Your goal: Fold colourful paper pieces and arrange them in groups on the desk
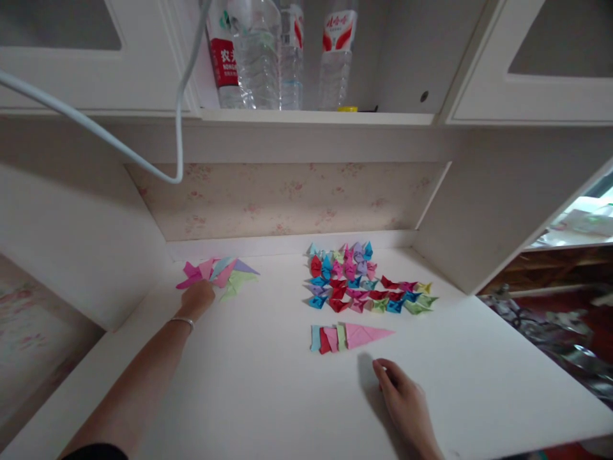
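Note:
At the far left, my left hand (198, 300) reaches into a loose pile of folded coloured paper (239, 278) in magenta, pink, light blue, purple and green. Its fingers are curled at a pink folded paper piece (207, 267), and the fingertips are partly hidden. My right hand (405, 402) hovers low over the table at the right, thumb and forefinger closed together with nothing visible between them. Just beyond it lies a row of overlapping folded papers (342, 337), light blue, red, pink and green, ending in a longer pink pointed piece (368, 335).
Several small folded paper shapes (354, 278) stand in rows at the back right of the white table (268, 383). Above, a shelf (316, 117) holds clear plastic bottles (258, 57). A white cable (179, 128) hangs at upper left. Side panels (507, 191) flank the table.

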Available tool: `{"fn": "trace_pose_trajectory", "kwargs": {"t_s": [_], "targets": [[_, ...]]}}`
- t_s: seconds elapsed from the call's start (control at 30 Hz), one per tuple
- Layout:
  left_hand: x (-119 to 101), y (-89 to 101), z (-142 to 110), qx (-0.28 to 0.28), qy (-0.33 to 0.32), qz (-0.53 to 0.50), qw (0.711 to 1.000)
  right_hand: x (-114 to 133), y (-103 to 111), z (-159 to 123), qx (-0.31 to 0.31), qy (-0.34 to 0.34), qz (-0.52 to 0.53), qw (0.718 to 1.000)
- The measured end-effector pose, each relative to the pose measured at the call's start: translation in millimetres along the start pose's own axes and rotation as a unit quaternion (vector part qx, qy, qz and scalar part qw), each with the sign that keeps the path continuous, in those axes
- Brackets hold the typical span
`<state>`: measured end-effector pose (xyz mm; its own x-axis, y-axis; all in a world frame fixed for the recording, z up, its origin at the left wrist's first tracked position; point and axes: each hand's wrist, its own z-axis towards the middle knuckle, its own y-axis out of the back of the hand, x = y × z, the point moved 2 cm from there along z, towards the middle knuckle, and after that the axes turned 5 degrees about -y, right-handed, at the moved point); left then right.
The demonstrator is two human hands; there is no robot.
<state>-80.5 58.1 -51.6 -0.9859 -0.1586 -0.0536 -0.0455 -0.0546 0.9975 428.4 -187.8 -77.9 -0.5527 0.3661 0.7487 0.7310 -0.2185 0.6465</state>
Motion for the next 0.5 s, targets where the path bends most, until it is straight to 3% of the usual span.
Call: {"fn": "trace_pose_trajectory", "kwargs": {"t_s": [0.27,0.5], "targets": [[10.6,3.7,-6.0,0.004,-0.02,0.004,1.0,-4.7,-2.4,1.9,0.01,0.008,-0.014,1.0],[11.1,20.4,-19.4,-0.068,-0.036,-0.005,0.997,-4.0,-0.7,0.8,0.01,0.021,-0.028,0.999]]}}
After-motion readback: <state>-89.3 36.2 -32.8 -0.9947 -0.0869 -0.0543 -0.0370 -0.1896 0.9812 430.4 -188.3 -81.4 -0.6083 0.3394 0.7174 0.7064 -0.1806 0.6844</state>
